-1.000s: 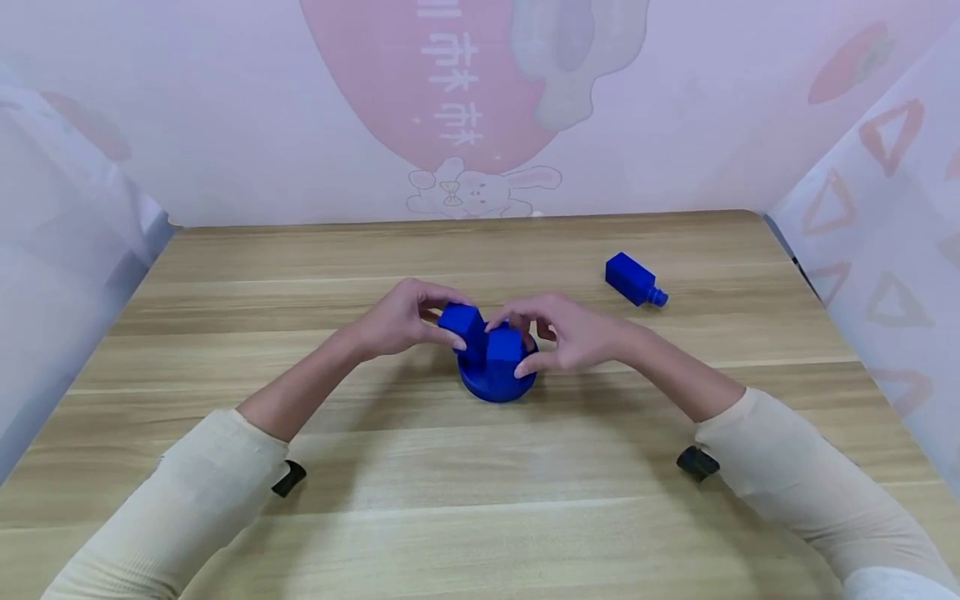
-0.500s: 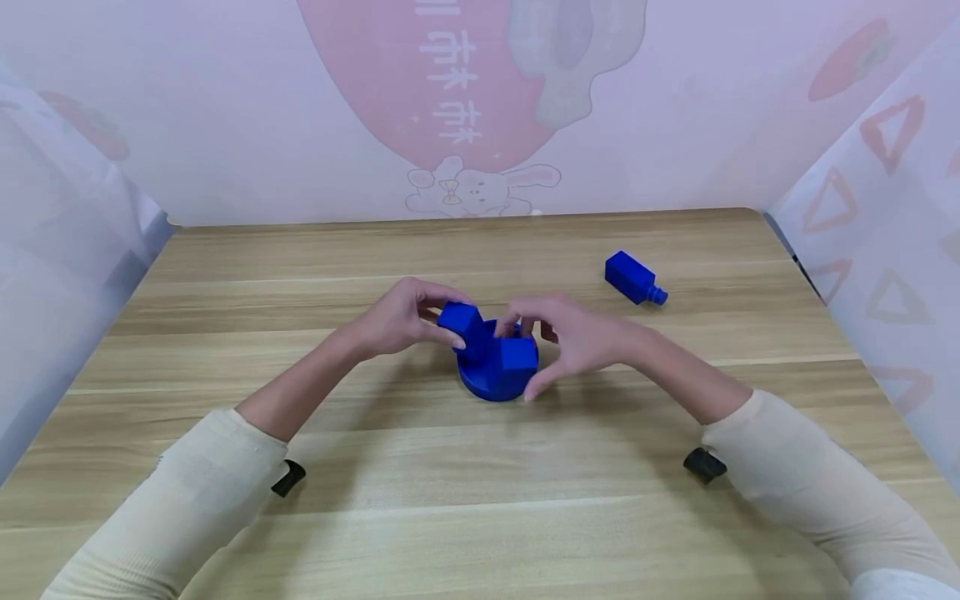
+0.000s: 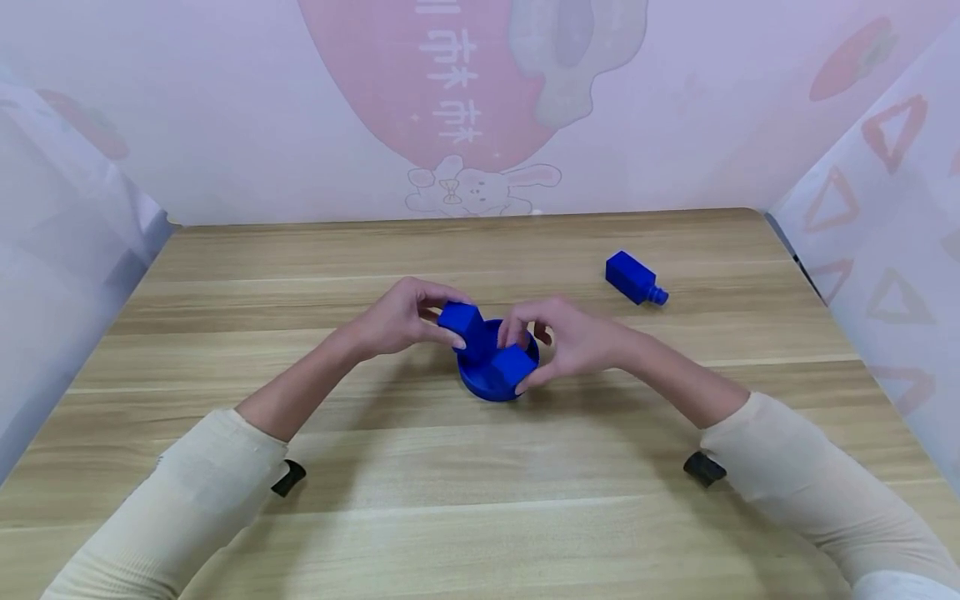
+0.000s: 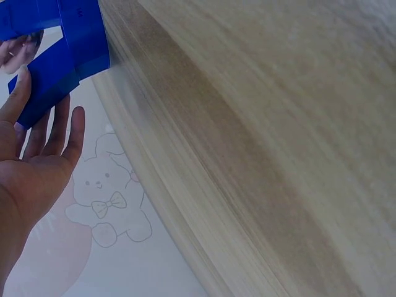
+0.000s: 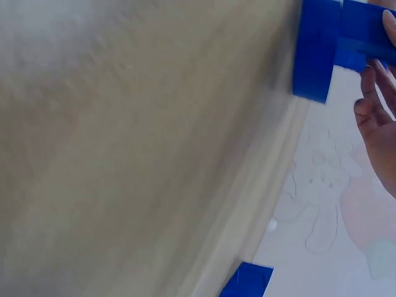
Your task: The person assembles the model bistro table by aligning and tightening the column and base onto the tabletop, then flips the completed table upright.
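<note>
In the head view a round blue dish with a low rim (image 3: pixel 480 390) sits mid-table. My left hand (image 3: pixel 401 321) grips a blue rectangular block (image 3: pixel 459 319), thumb in front and fingers behind; it leans outward from the dish's left side. A second blue block (image 3: pixel 514 364) stands in the dish's right side, its top turned at an angle. My right hand (image 3: pixel 573 337) holds that block between the thumb at its front corner and fingers behind. The lower ends of both blocks are hidden. The left wrist view shows the left block (image 4: pixel 46 90) meeting the dish (image 4: pixel 86 37).
A third blue block with a ridged, narrower neck (image 3: pixel 632 278) lies on the wooden table (image 3: pixel 480 500) at the back right. Small black objects (image 3: pixel 288 478) show beside both sleeves. A printed cloth backdrop (image 3: pixel 247 125) rises behind the table and along its sides.
The right block has turned in the dish, its top now angled. My right thumb came off it half a second ago and is back at its corner. My left hand has stayed put.
</note>
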Available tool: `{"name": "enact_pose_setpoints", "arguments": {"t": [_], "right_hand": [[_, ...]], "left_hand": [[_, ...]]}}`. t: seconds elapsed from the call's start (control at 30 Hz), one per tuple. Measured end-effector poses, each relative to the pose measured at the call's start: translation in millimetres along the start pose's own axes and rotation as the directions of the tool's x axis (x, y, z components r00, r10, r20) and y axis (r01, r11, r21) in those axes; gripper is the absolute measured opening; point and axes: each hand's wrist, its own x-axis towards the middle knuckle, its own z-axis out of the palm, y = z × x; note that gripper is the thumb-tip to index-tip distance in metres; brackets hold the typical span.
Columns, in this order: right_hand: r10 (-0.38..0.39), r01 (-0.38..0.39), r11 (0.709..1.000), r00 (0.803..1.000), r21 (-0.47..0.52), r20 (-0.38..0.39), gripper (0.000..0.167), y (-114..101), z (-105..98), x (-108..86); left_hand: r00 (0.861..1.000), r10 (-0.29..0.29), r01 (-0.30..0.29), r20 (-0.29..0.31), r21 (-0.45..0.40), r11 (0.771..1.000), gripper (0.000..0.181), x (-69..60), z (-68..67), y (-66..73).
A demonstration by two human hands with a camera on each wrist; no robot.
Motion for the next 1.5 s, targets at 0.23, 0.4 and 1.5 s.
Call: {"name": "enact_pose_setpoints", "arguments": {"t": [0.23, 0.4, 1.5], "right_hand": [[-0.106, 0.100, 0.990, 0.992, -0.098, -0.061, 0.054, -1.9, 15.1, 5.2], [-0.060, 0.062, 0.997, 0.997, -0.050, 0.039, 0.059, -4.1, 10.7, 1.2], [-0.089, 0.043, 0.969, 0.980, -0.244, -0.181, 0.042, -20.5, 23.2, -3.5]], "left_hand": [[1.000, -0.005, 0.005, 0.003, -0.006, 1.000, 0.042, 0.0, -0.1, -0.1], [1.000, -0.011, 0.011, 0.005, 0.001, 1.000, 0.042, -0.2, -0.1, -0.3], [1.000, 0.005, -0.005, 0.006, 0.030, 1.000, 0.041, 0.8, -1.0, -1.7]]}}
